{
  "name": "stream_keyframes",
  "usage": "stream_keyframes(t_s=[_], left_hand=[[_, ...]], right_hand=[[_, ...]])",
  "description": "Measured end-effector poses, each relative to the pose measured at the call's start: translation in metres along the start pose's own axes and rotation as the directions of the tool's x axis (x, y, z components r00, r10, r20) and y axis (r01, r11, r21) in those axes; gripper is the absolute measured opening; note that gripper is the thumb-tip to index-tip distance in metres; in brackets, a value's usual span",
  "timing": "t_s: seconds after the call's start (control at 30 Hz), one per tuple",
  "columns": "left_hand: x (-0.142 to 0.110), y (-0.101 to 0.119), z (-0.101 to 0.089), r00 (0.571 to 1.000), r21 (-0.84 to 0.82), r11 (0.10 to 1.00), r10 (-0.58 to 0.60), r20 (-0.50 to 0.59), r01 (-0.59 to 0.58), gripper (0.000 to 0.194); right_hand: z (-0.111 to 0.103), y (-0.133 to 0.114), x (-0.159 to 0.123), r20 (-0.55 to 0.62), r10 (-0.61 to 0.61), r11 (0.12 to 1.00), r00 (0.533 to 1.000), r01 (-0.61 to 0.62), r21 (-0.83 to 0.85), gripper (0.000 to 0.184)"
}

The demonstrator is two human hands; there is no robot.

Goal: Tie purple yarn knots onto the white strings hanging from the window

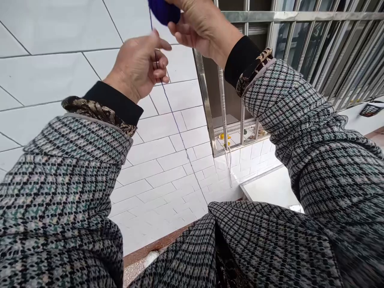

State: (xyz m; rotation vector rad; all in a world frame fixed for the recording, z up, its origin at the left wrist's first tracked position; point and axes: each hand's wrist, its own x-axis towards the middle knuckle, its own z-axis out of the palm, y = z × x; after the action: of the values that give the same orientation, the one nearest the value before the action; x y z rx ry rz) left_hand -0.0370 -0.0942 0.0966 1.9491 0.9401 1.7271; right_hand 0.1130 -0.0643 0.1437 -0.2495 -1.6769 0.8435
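Observation:
My right hand is raised at the top of the view, its fingers closed around a dark blue ball of yarn that is partly cut off by the frame edge. A thin blue strand runs down from the ball through my left hand. The left hand's fingers are curled and pinch that strand just below the ball. From there the strand hangs down toward the lower middle of the view. Both arms wear checked woven sleeves with black cuffs.
A white tiled wall fills the left and centre. A metal window grille stands at the right, with small yellow bits on its sill. A white ledge lies below, and a black basket at far right.

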Motion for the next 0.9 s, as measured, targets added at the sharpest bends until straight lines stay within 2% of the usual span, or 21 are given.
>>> stream_keyframes(t_s=[0.07, 0.13, 0.27, 0.33, 0.4, 0.5, 0.53, 0.6, 0.7, 0.77, 0.83, 0.9], left_hand=[[-0.006, -0.009, 0.002, 0.999, 0.027, 1.0, 0.006, 0.032, -0.007, 0.024], [-0.011, -0.015, 0.003, 0.996, 0.059, 0.998, -0.008, 0.084, 0.003, 0.026], [-0.018, -0.015, 0.007, 0.982, 0.187, 0.981, 0.005, 0.186, -0.041, 0.034], [-0.02, -0.011, 0.009, 0.98, 0.304, 0.948, 0.03, 0.198, -0.091, 0.036], [-0.022, -0.005, 0.012, 0.982, 0.452, 0.88, 0.071, 0.176, -0.145, 0.034], [-0.027, 0.006, 0.016, 0.966, 0.647, 0.717, 0.202, 0.162, -0.258, 0.03], [-0.029, 0.009, 0.016, 0.954, 0.683, 0.668, 0.248, 0.17, -0.296, 0.029], [-0.033, 0.01, 0.012, 0.944, 0.707, 0.629, 0.265, 0.196, -0.324, 0.029], [-0.032, -0.007, -0.009, 0.962, 0.628, 0.743, 0.083, 0.26, -0.234, 0.026], [-0.027, -0.029, -0.033, 0.947, 0.535, 0.834, -0.051, 0.316, -0.133, 0.019], [-0.021, -0.056, -0.057, 0.925, 0.46, 0.888, -0.153, 0.349, -0.027, 0.017], [-0.019, -0.079, -0.073, 0.902, 0.388, 0.918, -0.234, 0.364, 0.082, 0.027]], right_hand=[[-0.008, -0.001, 0.009, -0.043, 0.007, 0.999, 0.999, -0.006, 0.033, 0.025], [-0.016, -0.001, 0.014, -0.077, -0.001, 1.0, 0.997, 0.001, 0.008, 0.021], [-0.025, 0.003, 0.013, -0.099, -0.079, 0.98, 0.992, 0.059, -0.19, 0.014], [-0.029, 0.007, 0.012, -0.133, -0.125, 0.942, 0.983, 0.076, -0.327, 0.009], [-0.035, 0.013, 0.013, -0.154, -0.185, 0.867, 0.971, 0.087, -0.491, 0.019], [-0.046, 0.023, 0.017, -0.119, -0.242, 0.723, 0.963, 0.097, -0.684, 0.033], [-0.05, 0.026, 0.018, -0.12, -0.227, 0.715, 0.966, 0.082, -0.694, 0.034], [-0.057, 0.033, 0.016, -0.151, -0.146, 0.768, 0.978, 0.016, -0.641, 0.028], [-0.067, 0.039, 0.009, -0.142, -0.025, 0.839, 0.99, -0.056, -0.542, 0.023], [-0.073, 0.042, 0.001, -0.043, -0.016, 0.829, 0.999, -0.011, -0.56, 0.023], [-0.076, 0.043, -0.007, 0.085, 0.006, 0.811, 0.996, 0.045, -0.584, 0.024], [-0.075, 0.044, -0.015, 0.172, 0.056, 0.799, 0.984, 0.059, -0.599, 0.023]])
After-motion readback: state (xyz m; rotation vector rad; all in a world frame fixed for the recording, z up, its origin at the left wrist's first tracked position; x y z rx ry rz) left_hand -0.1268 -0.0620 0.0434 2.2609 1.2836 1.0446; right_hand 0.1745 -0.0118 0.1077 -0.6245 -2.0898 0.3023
